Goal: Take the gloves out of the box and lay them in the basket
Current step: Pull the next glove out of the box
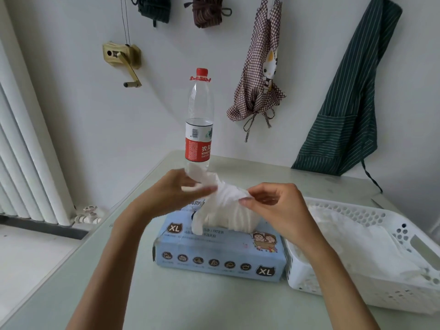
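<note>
While both hands hover above the middle of the frame, a thin translucent white glove [223,198] stretches between them, its lower part trailing down into the slot on top of the blue box [219,256]. The left hand [176,190], just left of centre, has its fingers closed on the glove's upper left end, though motion blur hides exactly how the fingertips sit. The right hand [273,206], just right of centre, pinches the glove's right edge between thumb and forefinger, the other fingers curled. The box lies flat on the pale green table [166,306], marked XL on its top and front face. Touching its right end, at the lower right of the frame, stands a white perforated basket [404,236] with more white gloves [357,248] already piled inside. Behind the hands, in the centre of the frame, a clear plastic bottle [198,120] with a red cap and red label stands upright on the table. On the white wall in the upper right hang a checked apron [259,75] and a dark green striped apron [352,96]; a radiator [26,151] fills the left edge.
</note>
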Demonstrator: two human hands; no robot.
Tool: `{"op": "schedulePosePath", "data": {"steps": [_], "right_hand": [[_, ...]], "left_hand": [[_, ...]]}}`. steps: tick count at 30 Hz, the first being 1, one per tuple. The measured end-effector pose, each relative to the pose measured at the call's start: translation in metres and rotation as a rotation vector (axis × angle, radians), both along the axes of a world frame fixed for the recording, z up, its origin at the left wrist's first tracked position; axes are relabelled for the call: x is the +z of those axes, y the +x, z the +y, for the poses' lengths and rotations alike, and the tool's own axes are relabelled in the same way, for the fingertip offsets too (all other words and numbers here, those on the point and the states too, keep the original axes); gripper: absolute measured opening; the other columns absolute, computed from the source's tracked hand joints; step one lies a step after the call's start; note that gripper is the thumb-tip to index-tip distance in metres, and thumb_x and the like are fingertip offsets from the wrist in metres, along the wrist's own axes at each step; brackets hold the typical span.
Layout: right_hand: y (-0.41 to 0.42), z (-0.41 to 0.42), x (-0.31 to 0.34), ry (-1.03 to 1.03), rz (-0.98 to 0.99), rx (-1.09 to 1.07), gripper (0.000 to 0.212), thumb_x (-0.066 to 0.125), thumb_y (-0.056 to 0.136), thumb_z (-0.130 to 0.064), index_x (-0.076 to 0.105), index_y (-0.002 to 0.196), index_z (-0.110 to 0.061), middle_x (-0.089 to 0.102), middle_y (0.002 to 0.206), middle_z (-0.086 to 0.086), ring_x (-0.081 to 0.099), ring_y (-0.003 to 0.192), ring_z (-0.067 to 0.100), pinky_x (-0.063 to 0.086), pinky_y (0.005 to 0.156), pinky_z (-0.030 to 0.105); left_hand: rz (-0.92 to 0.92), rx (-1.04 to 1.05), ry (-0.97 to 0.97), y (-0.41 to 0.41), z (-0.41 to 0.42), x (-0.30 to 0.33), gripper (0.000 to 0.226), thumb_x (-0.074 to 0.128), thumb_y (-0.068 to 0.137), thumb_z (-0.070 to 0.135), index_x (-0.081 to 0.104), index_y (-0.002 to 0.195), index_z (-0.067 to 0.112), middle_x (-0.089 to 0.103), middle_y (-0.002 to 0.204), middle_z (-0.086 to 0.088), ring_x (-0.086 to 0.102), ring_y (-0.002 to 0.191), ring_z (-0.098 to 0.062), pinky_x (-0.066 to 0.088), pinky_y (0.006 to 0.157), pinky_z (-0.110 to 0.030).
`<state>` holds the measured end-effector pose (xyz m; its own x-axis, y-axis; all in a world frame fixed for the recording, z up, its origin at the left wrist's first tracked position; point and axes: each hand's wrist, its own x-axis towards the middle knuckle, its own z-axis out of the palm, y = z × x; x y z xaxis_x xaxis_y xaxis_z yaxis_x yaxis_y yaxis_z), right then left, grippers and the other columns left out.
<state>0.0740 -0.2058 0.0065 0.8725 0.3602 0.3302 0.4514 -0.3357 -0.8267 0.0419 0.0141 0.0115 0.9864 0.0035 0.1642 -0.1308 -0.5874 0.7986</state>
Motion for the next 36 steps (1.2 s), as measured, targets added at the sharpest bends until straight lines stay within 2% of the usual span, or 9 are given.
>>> {"op": "schedulePosePath", "data": {"steps": [3,5,10,19,22,26,29,33,36], "right_hand": [[0.004,-0.004,0.001,0.000,0.017,-0.054,0.008,0.074,0.081,-0.017,0.075,0.084,-0.024,0.073,0.079,-0.012,0.067,0.078,-0.001,0.051,0.074,0.011],[0.010,-0.003,0.006,-0.092,0.092,-0.040,0.008,0.071,0.084,-0.019,0.074,0.087,-0.026,0.073,0.083,-0.012,0.067,0.082,-0.002,0.051,0.074,0.012],[0.030,0.003,0.038,-0.229,0.149,-0.073,0.012,0.080,0.073,-0.016,0.076,0.083,-0.021,0.075,0.079,0.002,0.070,0.085,0.013,0.051,0.080,0.020],[0.028,0.014,0.068,-0.215,-0.092,-0.075,0.016,0.082,0.070,-0.023,0.077,0.084,-0.019,0.074,0.079,-0.002,0.069,0.080,0.010,0.056,0.080,0.029],[0.023,0.025,0.062,-0.470,-0.135,-0.043,0.010,0.079,0.072,-0.027,0.077,0.081,-0.024,0.071,0.074,-0.008,0.067,0.078,0.008,0.055,0.072,0.026],[0.024,0.035,0.051,-0.475,-0.171,-0.100,0.007,0.077,0.073,-0.027,0.075,0.080,-0.025,0.067,0.071,-0.007,0.065,0.076,0.013,0.054,0.070,0.029],[0.024,0.038,0.054,-0.501,-0.145,-0.078,0.008,0.078,0.072,-0.027,0.073,0.079,-0.025,0.065,0.072,-0.005,0.065,0.078,0.014,0.055,0.073,0.031],[0.021,0.039,0.061,-0.568,-0.182,-0.062,0.013,0.080,0.071,-0.029,0.071,0.078,-0.024,0.060,0.069,-0.010,0.064,0.078,0.013,0.052,0.070,0.028],[0.021,0.040,0.061,-0.574,-0.190,-0.063,0.021,0.082,0.069,-0.030,0.064,0.073,-0.022,0.060,0.068,-0.009,0.063,0.076,0.015,0.049,0.068,0.026]], "left_hand": [[0.374,-0.056,0.437,-0.003,0.018,-0.013,0.117,0.058,0.045,0.084,0.027,0.145,0.032,0.032,0.152,0.006,0.036,0.136,-0.014,0.030,0.113,-0.042],[0.515,-0.104,0.536,-0.003,0.021,-0.019,0.151,0.047,0.022,0.098,0.006,0.151,0.031,0.003,0.160,0.008,0.014,0.146,-0.016,0.017,0.118,-0.042],[0.472,-0.094,0.538,-0.001,0.023,-0.025,0.161,0.042,0.008,0.099,0.011,0.150,0.032,0.010,0.156,0.011,0.017,0.142,-0.017,0.025,0.115,-0.045],[0.472,-0.097,0.504,0.002,0.025,-0.032,0.139,0.055,0.026,0.092,0.017,0.148,0.037,0.016,0.151,0.012,0.018,0.140,-0.018,0.026,0.114,-0.047],[0.425,-0.157,0.534,0.001,0.028,-0.029,0.126,0.058,0.035,0.091,0.017,0.145,0.045,0.019,0.152,0.013,0.016,0.144,-0.021,0.024,0.115,-0.050],[0.243,-0.191,0.309,-0.010,0.024,-0.003,0.129,0.054,0.038,0.094,0.008,0.147,0.043,0.007,0.157,0.016,0.014,0.144,-0.010,0.022,0.117,-0.043],[0.084,-0.239,0.110,-0.014,0.010,0.008,0.101,0.068,0.059,0.073,0.022,0.144,0.044,0.029,0.150,0.018,0.032,0.136,-0.001,0.033,0.112,-0.031],[-0.249,-0.049,-0.116,-0.010,0.003,0.019,0.046,0.052,0.091,-0.002,0.052,0.131,0.021,0.058,0.125,0.014,0.055,0.110,0.010,0.046,0.097,-0.017],[-0.273,0.052,-0.087,-0.010,-0.006,0.020,0.031,0.059,0.091,0.026,0.058,0.121,0.021,0.062,0.112,0.017,0.057,0.100,0.011,0.046,0.080,-0.006]]}}
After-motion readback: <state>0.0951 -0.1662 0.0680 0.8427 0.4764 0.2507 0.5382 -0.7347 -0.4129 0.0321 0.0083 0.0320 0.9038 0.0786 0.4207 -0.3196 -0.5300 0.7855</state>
